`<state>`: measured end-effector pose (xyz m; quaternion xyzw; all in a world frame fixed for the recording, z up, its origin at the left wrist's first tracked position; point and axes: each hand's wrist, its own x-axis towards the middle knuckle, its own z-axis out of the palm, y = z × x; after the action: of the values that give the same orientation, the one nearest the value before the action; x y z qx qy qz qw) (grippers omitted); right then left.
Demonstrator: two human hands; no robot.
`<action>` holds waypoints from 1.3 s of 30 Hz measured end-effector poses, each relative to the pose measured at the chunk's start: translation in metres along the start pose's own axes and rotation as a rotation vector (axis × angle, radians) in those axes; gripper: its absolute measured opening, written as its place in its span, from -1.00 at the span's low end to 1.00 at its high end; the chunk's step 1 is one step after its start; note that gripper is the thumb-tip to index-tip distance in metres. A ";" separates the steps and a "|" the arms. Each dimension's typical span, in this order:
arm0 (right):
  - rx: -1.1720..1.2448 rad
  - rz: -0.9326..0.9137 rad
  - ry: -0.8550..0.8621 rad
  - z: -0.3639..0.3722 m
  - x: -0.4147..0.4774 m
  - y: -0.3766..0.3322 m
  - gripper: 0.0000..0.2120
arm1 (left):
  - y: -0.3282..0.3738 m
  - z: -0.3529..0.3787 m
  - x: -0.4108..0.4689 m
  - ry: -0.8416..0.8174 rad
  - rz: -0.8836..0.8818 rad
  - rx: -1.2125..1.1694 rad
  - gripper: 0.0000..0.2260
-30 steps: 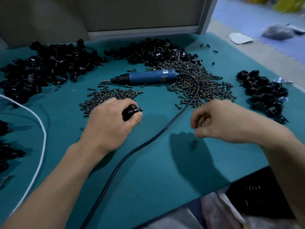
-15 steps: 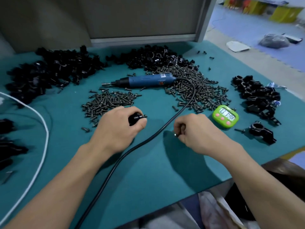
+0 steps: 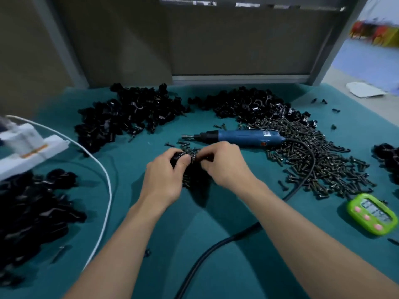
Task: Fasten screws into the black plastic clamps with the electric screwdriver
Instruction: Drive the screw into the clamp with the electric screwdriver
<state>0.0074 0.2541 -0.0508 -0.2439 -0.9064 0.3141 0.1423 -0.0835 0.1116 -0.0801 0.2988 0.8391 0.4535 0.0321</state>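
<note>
My left hand point(image 3: 165, 175) grips a black plastic clamp point(image 3: 178, 157) over a small heap of screws point(image 3: 190, 178) in the middle of the table. My right hand point(image 3: 224, 167) meets it from the right, fingers pinched at the clamp; what they pinch is too blurred to tell. The blue electric screwdriver point(image 3: 239, 137) lies on the table just behind both hands, tip pointing left. Its black cord point(image 3: 216, 249) runs right, then curls back under my right forearm. A large spread of loose screws point(image 3: 319, 160) lies to the right.
Piles of black clamps sit at the back left point(image 3: 129, 117), back centre point(image 3: 248, 104), near left point(image 3: 32, 212) and right edge point(image 3: 386, 156). A white power strip point(image 3: 28, 149) with a white cable point(image 3: 105, 190) is at left. A green timer point(image 3: 372, 213) lies front right.
My right hand has moved left to meet my left hand at the clamp. Both hands have moved farther back over the small screw heap. The camera has tilted up.
</note>
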 end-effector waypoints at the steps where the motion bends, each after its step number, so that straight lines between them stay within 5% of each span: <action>1: 0.053 0.028 0.066 -0.002 0.006 0.004 -0.81 | -0.001 0.000 0.002 -0.001 0.000 -0.007 -0.85; 4: 0.011 0.111 0.288 -0.017 0.028 0.017 -0.73 | -0.004 0.000 0.006 -0.028 -0.014 -0.040 -0.78; 7: -0.561 0.138 0.160 -0.038 0.058 0.036 -0.40 | -0.002 0.001 0.008 -0.033 -0.023 -0.078 -0.80; 11: -0.700 0.167 -0.114 -0.048 0.077 0.039 -0.59 | 0.001 -0.002 0.007 -0.016 -0.036 -0.132 -0.88; 15: -0.785 -0.007 0.114 -0.052 0.070 0.032 -0.66 | 0.006 -0.007 0.004 0.035 -0.094 -0.190 -0.77; 21: -0.651 -0.423 0.539 -0.057 0.038 0.008 -0.58 | 0.022 -0.011 -0.007 0.073 0.103 0.074 -0.27; 25: -0.565 -0.652 0.652 -0.043 0.021 0.000 -0.69 | 0.035 -0.006 -0.011 -0.075 -0.061 -0.108 -0.14; 30: -0.487 -0.676 0.632 -0.038 0.013 0.004 -0.53 | 0.045 -0.011 -0.009 -0.094 -0.105 -0.212 -0.55; 34: -0.418 -0.566 0.668 -0.035 0.000 -0.001 -0.32 | 0.047 -0.007 -0.011 0.032 -0.149 -0.286 -0.61; 39: -0.258 -0.505 0.885 -0.031 -0.034 -0.002 -0.45 | 0.053 -0.004 -0.019 0.063 -0.097 -0.394 -0.59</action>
<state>0.0478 0.2508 -0.0296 -0.1426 -0.8214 0.0230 0.5517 -0.0438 0.1204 -0.0408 0.2314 0.7483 0.6158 0.0853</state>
